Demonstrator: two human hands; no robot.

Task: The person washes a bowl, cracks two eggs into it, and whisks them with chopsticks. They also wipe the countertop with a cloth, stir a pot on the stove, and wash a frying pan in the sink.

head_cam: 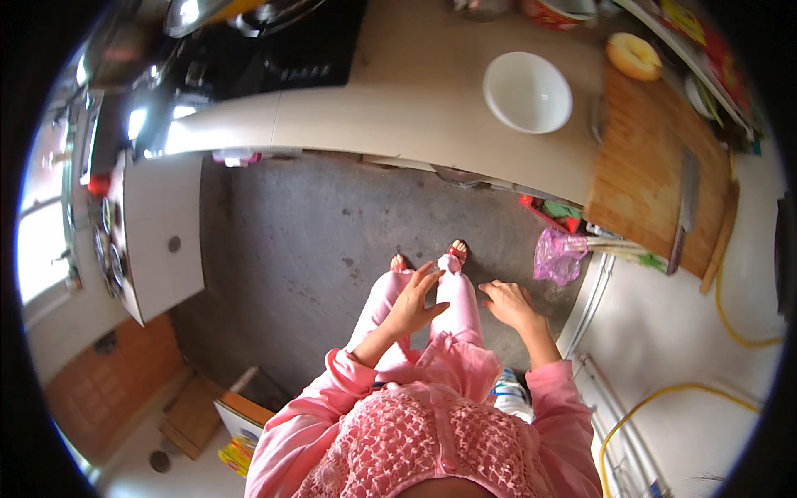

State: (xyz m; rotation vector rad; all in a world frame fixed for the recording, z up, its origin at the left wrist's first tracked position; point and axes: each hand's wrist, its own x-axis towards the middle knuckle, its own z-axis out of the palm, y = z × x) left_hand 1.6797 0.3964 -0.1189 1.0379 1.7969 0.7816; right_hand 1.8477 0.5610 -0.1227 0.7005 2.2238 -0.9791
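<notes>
My left hand (416, 300) hangs in the air over my pink trousers, its fingers apart and nothing in it. To its right, my right hand (507, 303) is also raised and bare, with the fingers slightly bent and spread. Neither hand touches the counter (405, 112) ahead. On that counter stands a white bowl (528, 93) with no contents visible. Right of the bowl lies a wooden cutting board (635, 168), and a kitchen knife (687, 193) rests on it near the right side. A yellowish cut fruit or vegetable (634, 56) sits at the board's far end.
A black cooktop (299, 56) is set into the counter at the left. Below the board hang a pink plastic bag (557, 256) and stalks (613, 246), near a red crate (548, 213). A white cabinet (165, 230) stands left; a yellow hose (666, 391) runs along the right wall.
</notes>
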